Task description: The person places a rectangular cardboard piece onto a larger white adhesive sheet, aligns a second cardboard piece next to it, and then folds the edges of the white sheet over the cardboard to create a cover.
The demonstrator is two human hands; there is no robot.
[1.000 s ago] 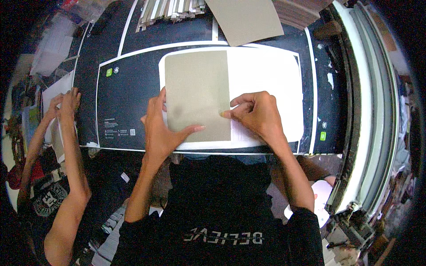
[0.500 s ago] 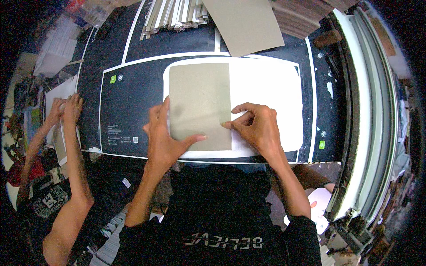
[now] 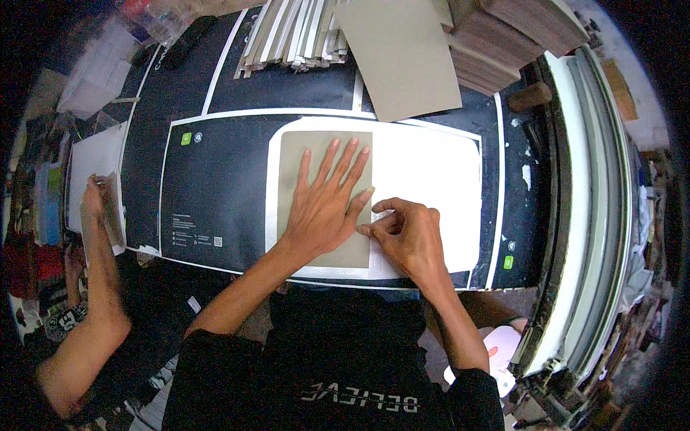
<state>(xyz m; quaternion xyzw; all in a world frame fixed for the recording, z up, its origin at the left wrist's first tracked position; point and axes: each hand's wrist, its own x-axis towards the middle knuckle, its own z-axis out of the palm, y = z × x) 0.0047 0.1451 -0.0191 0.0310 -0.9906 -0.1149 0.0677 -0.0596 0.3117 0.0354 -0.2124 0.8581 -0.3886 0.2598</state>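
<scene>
Grey board [image 3: 346, 251] lies under the splayed left hand [image 3: 322, 210].

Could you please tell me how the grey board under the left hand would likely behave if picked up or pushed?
The grey board would probably stay fairly stiff, since it lies flat with straight, crisp edges. It is likely light, as it looks thin. Resting flat on the white sheet, it seems unlikely to tip or roll.

Matt cardboard panel [image 3: 343, 251], smooth paper sheet [image 3: 429, 167]
</scene>
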